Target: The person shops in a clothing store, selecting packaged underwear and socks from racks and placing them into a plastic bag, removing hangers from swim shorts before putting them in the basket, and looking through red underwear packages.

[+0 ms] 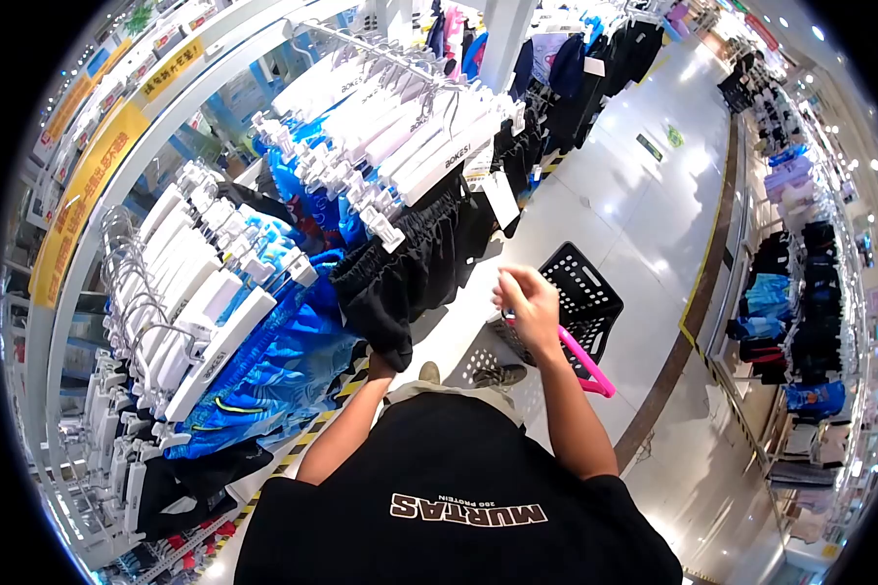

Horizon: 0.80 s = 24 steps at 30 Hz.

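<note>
A pair of black shorts [390, 283] hangs from a white hanger at the near end of the upper rack. Its lower leg is drawn toward me, and my left hand [384, 367] is closed at the hem, with the fingers mostly hidden by the cloth. My right hand [530, 304] is raised over the aisle, its fingers curled in with nothing visible in them. Beneath it is a black shopping basket [587, 292] with a pink handle [585, 361] beside my right forearm. Whether the handle rests on that arm I cannot tell.
Blue patterned shorts [273, 375] hang on white hangers [190, 302] at the left. White rack posts and yellow signs [93, 205] stand beyond. More clothes [800, 292] line the right side, across the tiled aisle [644, 185]. Yellow-black tape marks the rack base.
</note>
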Tool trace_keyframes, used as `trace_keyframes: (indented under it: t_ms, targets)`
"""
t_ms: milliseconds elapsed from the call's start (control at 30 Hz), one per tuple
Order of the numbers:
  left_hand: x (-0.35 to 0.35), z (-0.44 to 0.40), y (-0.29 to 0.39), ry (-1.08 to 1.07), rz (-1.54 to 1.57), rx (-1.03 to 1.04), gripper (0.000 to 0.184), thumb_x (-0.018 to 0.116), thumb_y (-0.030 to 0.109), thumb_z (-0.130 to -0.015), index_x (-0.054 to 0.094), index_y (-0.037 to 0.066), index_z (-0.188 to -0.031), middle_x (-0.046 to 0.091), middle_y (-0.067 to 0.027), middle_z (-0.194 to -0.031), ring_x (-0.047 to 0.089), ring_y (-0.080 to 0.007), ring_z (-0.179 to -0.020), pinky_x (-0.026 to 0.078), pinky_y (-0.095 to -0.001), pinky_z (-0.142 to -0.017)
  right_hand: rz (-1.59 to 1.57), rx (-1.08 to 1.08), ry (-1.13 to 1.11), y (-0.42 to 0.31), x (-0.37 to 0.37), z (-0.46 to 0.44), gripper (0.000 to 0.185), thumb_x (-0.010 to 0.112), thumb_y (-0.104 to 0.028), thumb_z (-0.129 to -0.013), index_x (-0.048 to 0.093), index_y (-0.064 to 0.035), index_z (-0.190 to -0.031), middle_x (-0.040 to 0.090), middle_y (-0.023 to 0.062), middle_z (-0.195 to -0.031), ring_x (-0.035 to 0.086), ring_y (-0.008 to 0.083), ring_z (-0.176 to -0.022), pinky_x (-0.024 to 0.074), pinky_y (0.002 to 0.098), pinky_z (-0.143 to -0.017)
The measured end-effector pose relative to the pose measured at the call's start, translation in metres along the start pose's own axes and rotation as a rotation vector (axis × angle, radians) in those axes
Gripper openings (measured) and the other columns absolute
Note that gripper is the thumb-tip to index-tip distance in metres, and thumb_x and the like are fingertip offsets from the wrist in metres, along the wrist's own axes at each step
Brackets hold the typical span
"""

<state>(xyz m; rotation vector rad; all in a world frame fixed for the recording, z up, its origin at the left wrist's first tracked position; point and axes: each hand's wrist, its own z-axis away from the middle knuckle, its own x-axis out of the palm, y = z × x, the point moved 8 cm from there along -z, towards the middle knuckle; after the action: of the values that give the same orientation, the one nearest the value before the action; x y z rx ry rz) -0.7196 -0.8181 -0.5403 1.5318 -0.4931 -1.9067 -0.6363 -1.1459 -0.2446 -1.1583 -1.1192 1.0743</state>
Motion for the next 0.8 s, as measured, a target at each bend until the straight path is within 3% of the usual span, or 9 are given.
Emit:
trace_keyframes:
  t_ms: [33,67,200,300,367,533,633,733,800]
  targets:
    - [0.020,0.004,-0.042,-0.066,-0.148,-0.037,0.047,0.069,0.026,-0.086,0.060,0.006,-0.127,0.064,-0.0145,-0.118,0.061,-0.0182,-0.110,0.047,-0.0324,-0.095,0.154,-0.025,0.065,0.027,-0.029,0.009,0.026,0.066,-0.019,-0.095,0.065,0.0027,-0.108,0.066,0.0088,-0.079,0.064,0.0162,-0.067,0.0528,0.0282,-0.063]
    - [0.033,0.021,-0.080,-0.371,-0.026,-0.575,0.041,0.066,0.034,-0.082,0.069,0.000,-0.105,0.067,-0.0203,-0.095,0.066,-0.0247,-0.098,0.049,-0.0366,-0.087,0.394,-0.070,0.145,0.032,-0.055,0.023,0.026,0.070,-0.019,-0.092,0.066,0.0013,-0.107,0.067,0.0099,-0.084,0.065,0.0201,-0.072,0.0523,0.0310,-0.067]
    - [0.058,0.074,-0.197,-0.600,-0.362,-0.349,0.045,0.062,0.041,-0.087,0.071,-0.001,-0.101,0.071,-0.0205,-0.107,0.068,-0.0302,-0.099,0.050,-0.0412,-0.086,0.994,-0.196,0.383,0.035,-0.136,0.076,0.026,0.074,-0.019,-0.084,0.068,-0.0028,-0.103,0.067,0.0136,-0.098,0.062,0.0319,-0.094,0.0480,0.0400,-0.084]
    - [0.015,0.092,-0.141,-0.531,-0.186,-0.385,0.036,0.065,0.036,-0.087,0.071,0.001,-0.095,0.072,-0.0178,-0.100,0.069,-0.0282,-0.094,0.051,-0.0392,-0.085,0.744,0.120,0.509,0.092,-0.190,0.110,0.027,0.073,-0.027,-0.087,0.069,-0.0036,-0.099,0.068,0.0140,-0.094,0.063,0.0334,-0.088,0.0457,0.0422,-0.086]
    - [0.014,0.092,-0.127,-0.552,-0.167,-0.371,0.033,0.064,0.034,-0.087,0.069,0.002,-0.094,0.071,-0.0168,-0.096,0.068,-0.0283,-0.092,0.050,-0.0390,-0.085,1.093,0.109,0.468,0.091,-0.190,0.118,0.031,0.071,-0.037,-0.088,0.071,-0.0059,-0.093,0.069,0.0116,-0.087,0.063,0.0308,-0.083,0.0434,0.0420,-0.087]
    - [0.046,0.045,-0.103,-0.650,-0.137,-0.320,0.038,0.059,0.035,-0.090,0.067,-0.001,-0.100,0.070,-0.0193,-0.104,0.066,-0.0338,-0.098,0.049,-0.0413,-0.090,1.113,0.059,0.590,0.089,-0.191,0.107,0.036,0.071,-0.045,-0.086,0.071,-0.0091,-0.087,0.069,0.0070,-0.081,0.063,0.0250,-0.080,0.0377,0.0388,-0.089]
    - [0.063,0.007,-0.066,-0.479,-0.123,-0.204,0.032,0.062,0.034,-0.091,0.067,0.003,-0.084,0.066,-0.0077,-0.077,0.061,-0.0151,-0.072,0.048,-0.0346,-0.069,1.083,0.074,0.609,0.089,-0.199,0.097,0.037,0.071,-0.046,-0.086,0.071,-0.0093,-0.087,0.069,0.0065,-0.080,0.062,0.0242,-0.081,0.0365,0.0387,-0.089]
    - [0.078,-0.015,-0.007,-0.569,-0.047,-0.184,0.036,0.062,0.035,-0.088,0.068,0.000,-0.096,0.070,-0.0161,-0.098,0.067,-0.0295,-0.093,0.050,-0.0381,-0.087,1.091,0.077,0.626,0.088,-0.214,0.081,0.037,0.071,-0.046,-0.086,0.072,-0.0095,-0.087,0.069,0.0063,-0.080,0.062,0.0238,-0.081,0.0359,0.0389,-0.089]
    - [0.089,-0.024,0.017,-0.565,0.024,-0.200,0.033,0.064,0.033,-0.087,0.067,0.001,-0.096,0.070,-0.0144,-0.096,0.066,-0.0256,-0.091,0.050,-0.0360,-0.085,1.100,0.081,0.625,0.088,-0.227,0.066,0.037,0.071,-0.046,-0.086,0.072,-0.0093,-0.088,0.069,0.0065,-0.082,0.062,0.0239,-0.082,0.0356,0.0393,-0.089]
